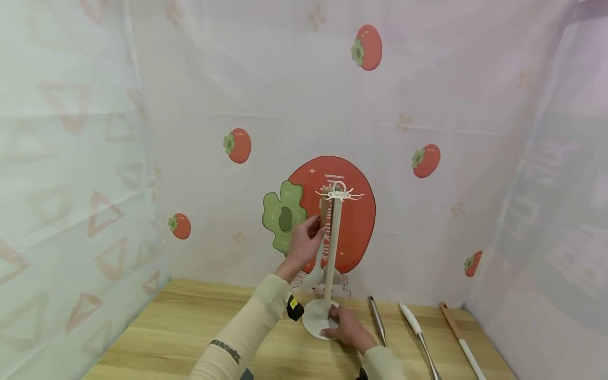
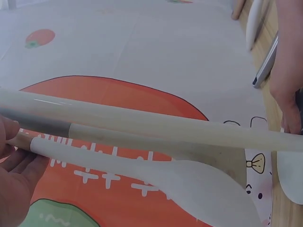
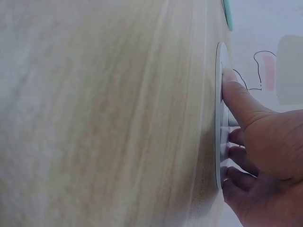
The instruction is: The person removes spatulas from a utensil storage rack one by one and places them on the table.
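Observation:
A white utensil stand (image 1: 334, 248) rises from a round base (image 1: 313, 319), with a ring of hooks (image 1: 339, 195) at its top. Close beside the pole, my left hand (image 1: 306, 240) pinches the wooden handle end of a white spoon (image 2: 203, 187), whose bowl points down. A second utensil with a grey handle (image 2: 40, 124) and a flat greyish head (image 2: 213, 153) hangs between spoon and pole, partly hidden. Low down, my right hand (image 1: 349, 327) holds the base, thumb and bent fingers (image 3: 241, 179) pressed on it around the foot of the pole.
Right of the stand, three utensils lie on the wooden table (image 1: 214, 311): one with a metallic handle (image 1: 377, 316), one with a white handle (image 1: 410, 319), one with a wooden handle (image 1: 450, 321). A patterned curtain (image 1: 204, 184) stands behind.

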### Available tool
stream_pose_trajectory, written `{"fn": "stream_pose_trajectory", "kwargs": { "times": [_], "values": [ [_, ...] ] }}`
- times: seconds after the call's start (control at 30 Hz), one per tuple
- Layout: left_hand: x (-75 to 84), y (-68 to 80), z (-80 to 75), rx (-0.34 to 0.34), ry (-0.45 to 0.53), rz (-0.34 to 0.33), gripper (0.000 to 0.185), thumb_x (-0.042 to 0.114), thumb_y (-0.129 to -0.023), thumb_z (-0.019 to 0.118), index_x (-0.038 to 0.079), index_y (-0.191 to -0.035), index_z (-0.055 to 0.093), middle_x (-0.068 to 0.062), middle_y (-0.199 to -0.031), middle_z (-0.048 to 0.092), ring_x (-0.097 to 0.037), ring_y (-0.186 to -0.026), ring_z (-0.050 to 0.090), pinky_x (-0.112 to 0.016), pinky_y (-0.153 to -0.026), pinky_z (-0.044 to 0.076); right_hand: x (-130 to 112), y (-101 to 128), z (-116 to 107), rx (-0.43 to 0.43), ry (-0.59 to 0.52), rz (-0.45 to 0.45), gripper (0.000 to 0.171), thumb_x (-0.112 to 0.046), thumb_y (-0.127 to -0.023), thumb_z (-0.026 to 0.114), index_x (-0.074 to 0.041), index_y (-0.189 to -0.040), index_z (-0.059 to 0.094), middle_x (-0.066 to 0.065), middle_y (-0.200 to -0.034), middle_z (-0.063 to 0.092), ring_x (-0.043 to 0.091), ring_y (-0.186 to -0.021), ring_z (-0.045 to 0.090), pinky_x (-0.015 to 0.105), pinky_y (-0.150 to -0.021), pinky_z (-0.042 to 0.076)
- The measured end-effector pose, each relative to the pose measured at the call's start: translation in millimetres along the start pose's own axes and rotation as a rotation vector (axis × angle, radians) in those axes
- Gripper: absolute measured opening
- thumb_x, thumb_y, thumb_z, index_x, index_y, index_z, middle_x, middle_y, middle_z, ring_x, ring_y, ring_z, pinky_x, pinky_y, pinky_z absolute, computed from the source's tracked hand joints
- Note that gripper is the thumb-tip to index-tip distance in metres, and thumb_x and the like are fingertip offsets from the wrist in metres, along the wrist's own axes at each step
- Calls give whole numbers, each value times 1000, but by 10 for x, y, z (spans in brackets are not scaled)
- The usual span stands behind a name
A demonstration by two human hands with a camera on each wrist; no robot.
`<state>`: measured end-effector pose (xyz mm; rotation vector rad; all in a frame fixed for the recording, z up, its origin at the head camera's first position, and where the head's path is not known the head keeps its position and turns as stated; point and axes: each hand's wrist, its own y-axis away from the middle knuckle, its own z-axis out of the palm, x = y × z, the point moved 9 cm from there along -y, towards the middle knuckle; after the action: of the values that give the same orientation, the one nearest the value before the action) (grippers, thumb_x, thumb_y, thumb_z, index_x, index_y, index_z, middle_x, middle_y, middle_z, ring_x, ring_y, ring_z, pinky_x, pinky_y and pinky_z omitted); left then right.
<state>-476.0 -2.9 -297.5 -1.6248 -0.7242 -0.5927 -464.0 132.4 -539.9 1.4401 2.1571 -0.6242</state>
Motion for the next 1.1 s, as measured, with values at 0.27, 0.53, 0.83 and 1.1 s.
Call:
{"fn": "stream_pose_trajectory", "kwargs": {
  "times": [0.27,0.53,0.83,1.1],
  "values": [
    [8,5,20,12,-40,27,45,-4,-99,60,-4,-144,52,-25,-128,66,-36,-115,67,-42,-93,56,-9,-29,-26,9,11,-6,57,-24,-79,89,9,-120,68,32,-135,59,48,-120,58,60,-102,45],
    [101,58,-7,40,-30,73,43,-6,-97,62,-6,-139,56,-28,-126,67,-40,-111,68,-45,-90,57,-46,17,-27,10,-2,-7,54,-22,-80,88,8,-120,68,33,-137,58,49,-123,57,61,-104,43],
    [107,34,-57,57,-27,56,42,-6,-96,64,-6,-138,57,-27,-122,69,-38,-109,69,-43,-89,58,-114,44,-62,17,22,-13,56,-22,-80,88,9,-122,67,32,-138,57,48,-123,57,60,-104,44],
    [132,41,-94,82,-41,44,43,-5,-95,65,-7,-137,57,-27,-122,69,-38,-106,70,-41,-88,58,-138,44,-70,29,39,-43,55,-21,-80,88,9,-121,68,32,-135,59,48,-119,59,58,-101,47]
  ]
}}
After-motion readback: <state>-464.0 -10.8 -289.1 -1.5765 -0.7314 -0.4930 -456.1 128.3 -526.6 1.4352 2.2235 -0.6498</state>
